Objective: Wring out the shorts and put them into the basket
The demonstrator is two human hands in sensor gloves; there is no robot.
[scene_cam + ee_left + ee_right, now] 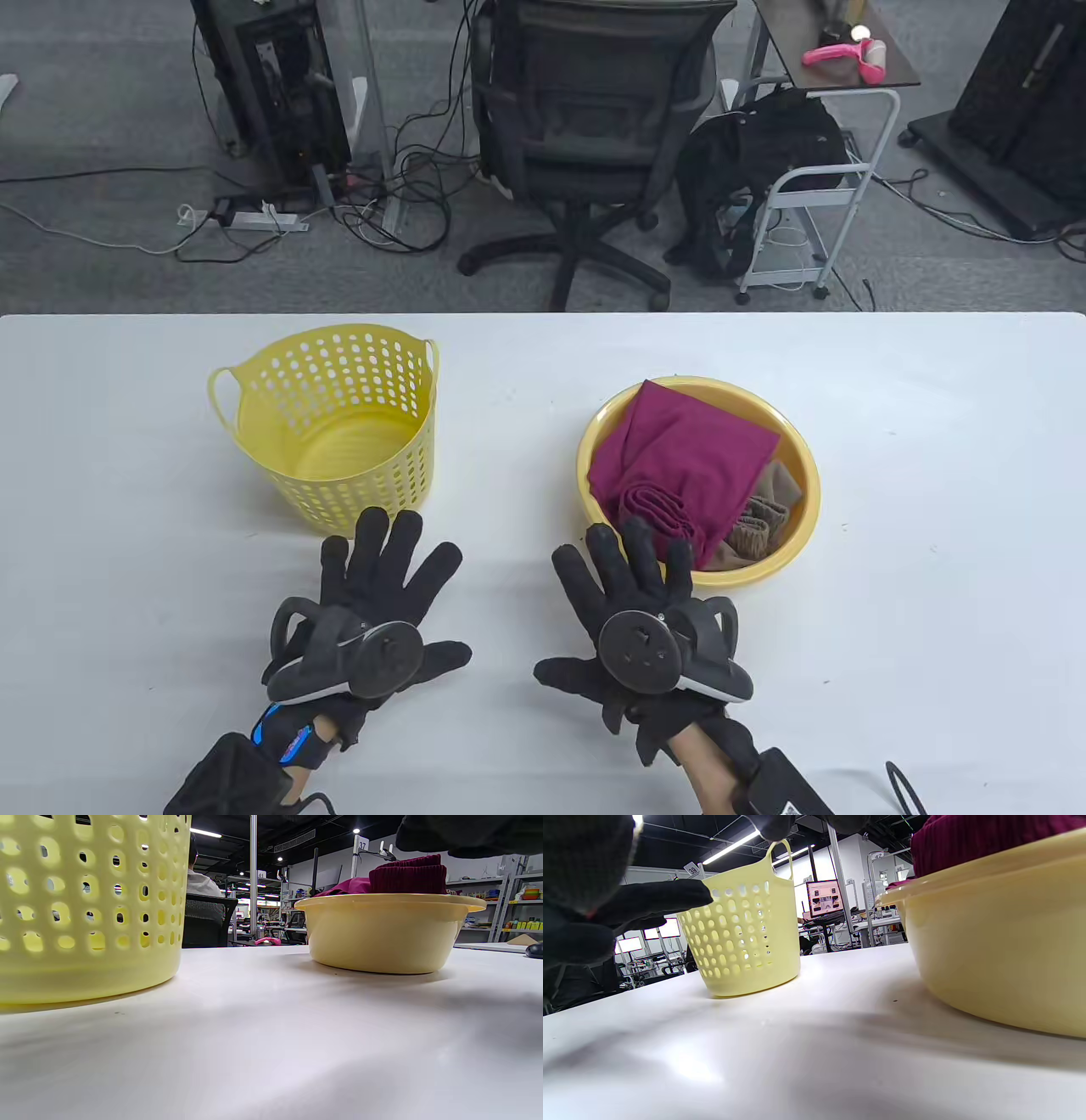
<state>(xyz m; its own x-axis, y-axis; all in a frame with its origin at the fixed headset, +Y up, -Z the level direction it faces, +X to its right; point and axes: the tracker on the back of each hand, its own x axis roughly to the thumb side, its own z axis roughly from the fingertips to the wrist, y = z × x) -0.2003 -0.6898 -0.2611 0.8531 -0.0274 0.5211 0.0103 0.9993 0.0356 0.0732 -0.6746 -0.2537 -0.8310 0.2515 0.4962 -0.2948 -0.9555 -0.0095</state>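
Maroon shorts (685, 463) lie folded in a round yellow basin (793, 531) at centre right, over a tan garment (762, 519). A yellow perforated basket (335, 424) with nothing inside stands to the left. My left hand (382, 556) lies flat with fingers spread on the table just in front of the basket. My right hand (628, 552) is flat too, its fingertips at the basin's near rim. Neither holds anything. The left wrist view shows the basket (85, 908), the basin (386, 933) and the shorts (407, 874). The right wrist view shows the basket (746, 938) and basin (1001, 942).
The white table (933, 594) runs the full width. Beyond its far edge stand an office chair (585, 127), a computer tower (271, 93), floor cables and a small white cart (814, 195).
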